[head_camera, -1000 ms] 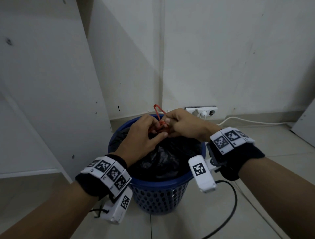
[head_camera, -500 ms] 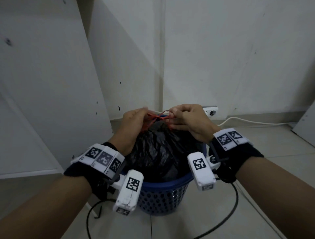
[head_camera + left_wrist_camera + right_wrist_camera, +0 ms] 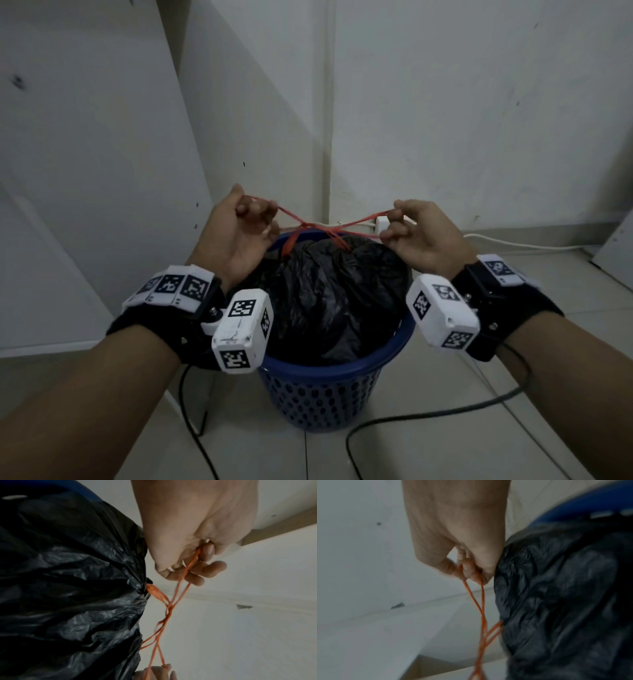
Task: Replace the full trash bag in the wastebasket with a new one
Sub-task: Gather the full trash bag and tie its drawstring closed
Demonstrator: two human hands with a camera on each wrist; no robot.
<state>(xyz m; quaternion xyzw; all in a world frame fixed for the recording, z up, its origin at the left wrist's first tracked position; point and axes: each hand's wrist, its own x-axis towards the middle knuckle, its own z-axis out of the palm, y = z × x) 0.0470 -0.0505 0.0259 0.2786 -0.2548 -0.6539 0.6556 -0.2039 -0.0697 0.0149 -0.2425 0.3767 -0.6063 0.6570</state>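
Observation:
A full black trash bag (image 3: pixel 329 294) sits in a blue perforated wastebasket (image 3: pixel 322 394) on the floor in a wall corner. Its red drawstring (image 3: pixel 308 224) is stretched in a cross above the bag's gathered mouth. My left hand (image 3: pixel 250 219) pinches the left loop, and my right hand (image 3: pixel 399 222) pinches the right loop. In the left wrist view the left hand (image 3: pixel 197 563) holds two orange-red strands (image 3: pixel 169 607) running out of the bag (image 3: pixel 68 588). In the right wrist view the right hand (image 3: pixel 467 572) grips the strands (image 3: pixel 482 615) beside the bag (image 3: pixel 565 595).
White walls meet just behind the basket. A white power strip (image 3: pixel 382 222) and its white cable (image 3: pixel 513 241) lie along the back wall. Black cables (image 3: pixel 428 416) trail over the tiled floor in front of and beside the basket. A white panel (image 3: pixel 85 171) leans at left.
My hands were close together over the bag's mouth; they have moved apart and up, drawing the red drawstring taut in a cross and cinching the bag's top.

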